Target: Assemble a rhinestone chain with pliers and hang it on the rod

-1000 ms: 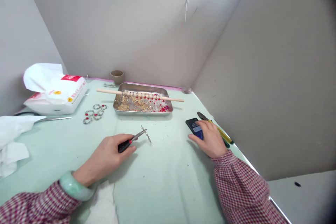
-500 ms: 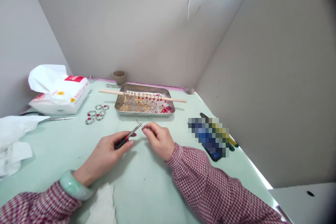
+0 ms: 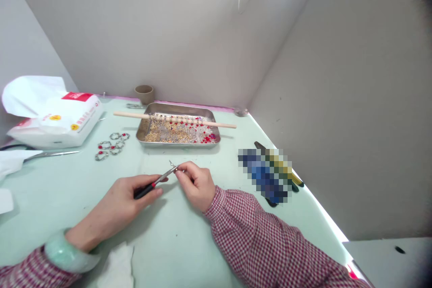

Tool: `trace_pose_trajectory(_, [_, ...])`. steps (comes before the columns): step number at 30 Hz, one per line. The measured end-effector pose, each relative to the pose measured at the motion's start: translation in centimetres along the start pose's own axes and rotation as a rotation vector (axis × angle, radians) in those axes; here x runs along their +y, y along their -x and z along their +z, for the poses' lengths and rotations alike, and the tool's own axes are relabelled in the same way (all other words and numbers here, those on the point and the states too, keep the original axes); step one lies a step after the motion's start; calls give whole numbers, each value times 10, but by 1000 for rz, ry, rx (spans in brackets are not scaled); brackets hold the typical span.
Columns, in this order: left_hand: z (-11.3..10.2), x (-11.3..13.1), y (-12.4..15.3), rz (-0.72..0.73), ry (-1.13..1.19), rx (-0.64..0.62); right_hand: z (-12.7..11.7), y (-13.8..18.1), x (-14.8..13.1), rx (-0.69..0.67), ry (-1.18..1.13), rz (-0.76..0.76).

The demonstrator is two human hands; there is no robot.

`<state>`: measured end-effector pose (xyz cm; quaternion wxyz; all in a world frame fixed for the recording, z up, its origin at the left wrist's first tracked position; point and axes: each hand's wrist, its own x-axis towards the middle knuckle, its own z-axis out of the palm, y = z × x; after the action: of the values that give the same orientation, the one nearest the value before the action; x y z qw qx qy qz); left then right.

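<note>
Here, tapered metal pliers (image 3: 154, 184), thin silvery wire (image 3: 172, 164)

Grey walls (image 3: 162, 31), pale green tabletop (image 3: 189, 252)

The bench (image 3: 182, 256) looks bright, and its right edge glows white. A soft shadow lies under the left hand (image 3: 116, 202). The right wall (image 3: 364, 112) is dimmer, and the view's top right corner fades to black. Big blocky squares hide a dark flat thing (image 3: 261, 175).
</note>
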<state>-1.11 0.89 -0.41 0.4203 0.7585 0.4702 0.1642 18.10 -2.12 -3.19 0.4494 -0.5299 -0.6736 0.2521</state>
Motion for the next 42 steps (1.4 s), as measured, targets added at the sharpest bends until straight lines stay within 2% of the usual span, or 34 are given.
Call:
trace_pose_trajectory(3, [-1,-3,-1,-7,15,-42,-1,-1,3,-18,-80,13])
trace_pose_trajectory(8, [3,0,0,22,-73,28,2,-3,7,-66,-169,104])
trace_pose_trajectory(19, [9,8,4,152,-107,134,1,-1,5,-43,-134,55])
trace_pose_trajectory(24, [8,10,3,147,-97,102,1,-1,7,-46,-109,41])
trace_pose_trajectory(29, [7,10,4,147,-94,109,-4,2,4,-47,44,-5])
trace_pose_trajectory(32, [8,8,4,151,-87,126,-13,11,0,-28,190,-60])
trace_pose_trajectory(36, [9,6,2,138,-124,144,-36,33,-3,125,370,-86])
trace_pose_trajectory(39, [9,5,1,140,-170,146,-64,52,3,271,518,-75])
trace_pose_trajectory(42, [9,5,2,140,-193,153,-100,70,17,395,769,-3])
